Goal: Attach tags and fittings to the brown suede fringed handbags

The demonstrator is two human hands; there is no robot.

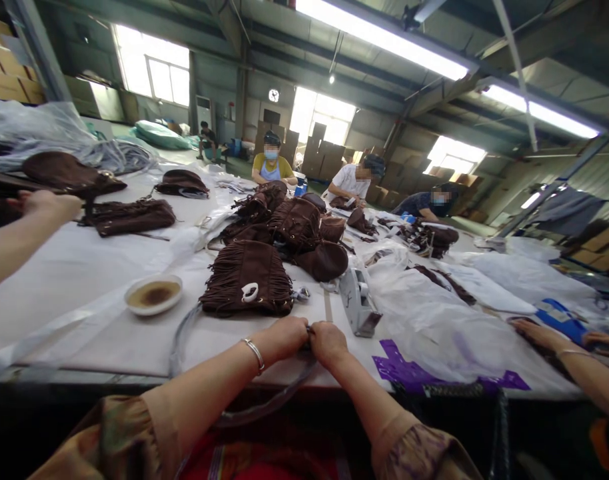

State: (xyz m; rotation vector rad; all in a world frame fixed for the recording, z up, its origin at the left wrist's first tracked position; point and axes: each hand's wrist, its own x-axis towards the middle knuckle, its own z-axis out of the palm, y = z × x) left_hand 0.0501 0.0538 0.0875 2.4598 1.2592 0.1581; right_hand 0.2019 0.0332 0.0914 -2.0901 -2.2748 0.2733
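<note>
My left hand (288, 335), with a silver bangle at its wrist, is closed in a pinch close against my right hand (328, 343), also closed. Between them runs a grey strap in clear plastic (284, 398), which loops below my wrists and past the table edge. Its other stretch rises at the left towards a dark brown fringed bag (248, 277) lying just beyond my hands. A white ring-shaped piece (250, 291) rests on the bag's front. Exactly what my fingertips pinch is mostly hidden.
Ahead lie piled brown bags (297, 223). A tape dispenser (358, 303) stands to the right, near purple tape (399, 365) and plastic sheeting (434, 320). At left is a bowl of brownish liquid (153, 295). Co-workers' hands reach in from both sides; several people work across the table.
</note>
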